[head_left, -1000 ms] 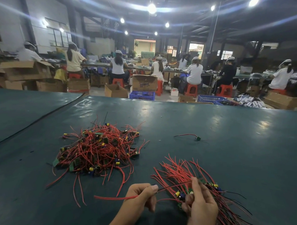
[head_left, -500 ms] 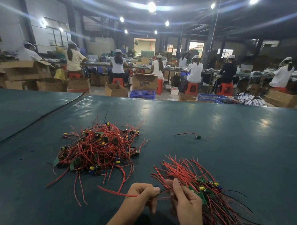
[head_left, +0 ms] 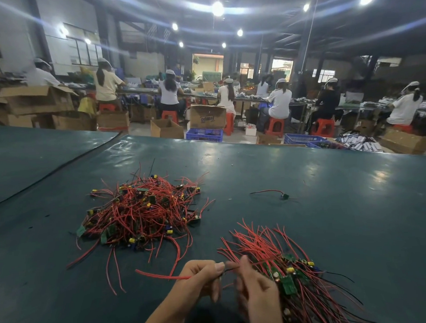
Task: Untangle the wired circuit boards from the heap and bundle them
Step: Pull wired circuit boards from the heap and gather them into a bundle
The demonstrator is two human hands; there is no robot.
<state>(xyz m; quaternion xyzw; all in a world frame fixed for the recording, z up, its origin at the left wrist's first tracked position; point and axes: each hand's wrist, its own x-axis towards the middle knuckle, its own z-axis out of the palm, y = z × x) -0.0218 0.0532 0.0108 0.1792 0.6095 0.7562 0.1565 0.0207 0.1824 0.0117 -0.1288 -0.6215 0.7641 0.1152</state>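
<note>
Still, left hand (head_left: 200, 278) pinches the red wire (head_left: 160, 275); right hand (head_left: 258, 292), off the bundle (head_left: 267, 249), pinches it too.

Two hands: left hand (head_left: 200, 276), right hand (head_left: 256, 289). One tangled heap (head_left: 141, 211) of wired boards, too many boards and wires to count singly. One sorted bundle (head_left: 280, 263), its wires likewise uncountable. One loose red wire (head_left: 161, 276) at the hands. One stray wired board (head_left: 284, 196) lying by itself. Two green table surfaces (head_left: 331, 217), one seam between them. Background: eight seated workers (head_left: 280, 102), maybe more, the far ones blur. Five red stools (head_left: 275, 127) are clear. Two blue crates (head_left: 204, 134) are plain, a third only partly seen. At least seven ceiling lights (head_left: 217, 8). Cardboard boxes (head_left: 207, 116) number ten-plus, exact count unclear.
</note>
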